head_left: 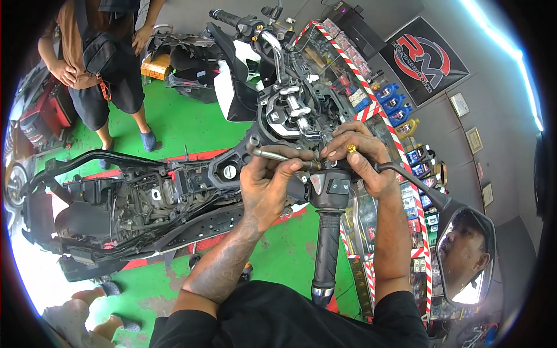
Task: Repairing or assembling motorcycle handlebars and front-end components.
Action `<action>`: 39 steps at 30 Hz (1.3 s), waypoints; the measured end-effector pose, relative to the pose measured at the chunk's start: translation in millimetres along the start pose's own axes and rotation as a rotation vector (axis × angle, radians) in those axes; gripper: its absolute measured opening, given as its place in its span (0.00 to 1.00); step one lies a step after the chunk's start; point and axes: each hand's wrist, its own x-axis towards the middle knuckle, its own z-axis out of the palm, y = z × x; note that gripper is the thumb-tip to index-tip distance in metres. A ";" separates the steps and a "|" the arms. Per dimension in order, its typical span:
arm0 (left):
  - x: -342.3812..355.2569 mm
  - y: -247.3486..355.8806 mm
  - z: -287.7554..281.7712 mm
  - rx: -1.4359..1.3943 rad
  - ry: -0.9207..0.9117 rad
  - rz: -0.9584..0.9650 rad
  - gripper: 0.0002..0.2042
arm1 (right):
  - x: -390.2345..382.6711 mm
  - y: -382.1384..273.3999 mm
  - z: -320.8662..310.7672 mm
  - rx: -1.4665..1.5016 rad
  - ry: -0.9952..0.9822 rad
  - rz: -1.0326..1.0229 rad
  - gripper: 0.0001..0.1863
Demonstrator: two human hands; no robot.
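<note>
My left hand (261,185) is closed around a slim silver socket wrench (271,155), held level just left of the handlebar. Beside it, my right hand (371,162) curls its fingers over the fittings above the black switch housing (331,191); what its fingertips grip is hidden. A small gold fitting (351,148) shows by my right thumb. The black rubber grip (326,249) points down toward me, and a mirror (467,258) on a black stem stands to the right.
A stripped motorcycle frame (133,203) extends left. A person (104,87) stands upper left; another person's legs (93,322) are lower left. Removed fairings (191,75) lie behind. A display counter (371,104) edged with striped tape holds bottles (393,107) and parts along the right.
</note>
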 end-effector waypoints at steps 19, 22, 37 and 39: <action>1.0 0.6 5.9 0.133 0.028 -0.011 0.08 | -7.5 -2.5 -3.8 0.002 0.028 0.039 0.17; -1.5 -5.2 8.9 0.120 0.149 -0.028 0.09 | -5.6 -0.4 -2.8 0.021 0.023 0.060 0.21; 11.1 14.2 -23.4 0.066 -0.199 -0.117 0.15 | -4.2 5.0 -2.5 0.024 0.009 0.005 0.14; 14.9 23.3 -24.5 0.116 -0.234 -0.116 0.15 | -4.3 5.0 -3.7 0.015 0.011 -0.006 0.14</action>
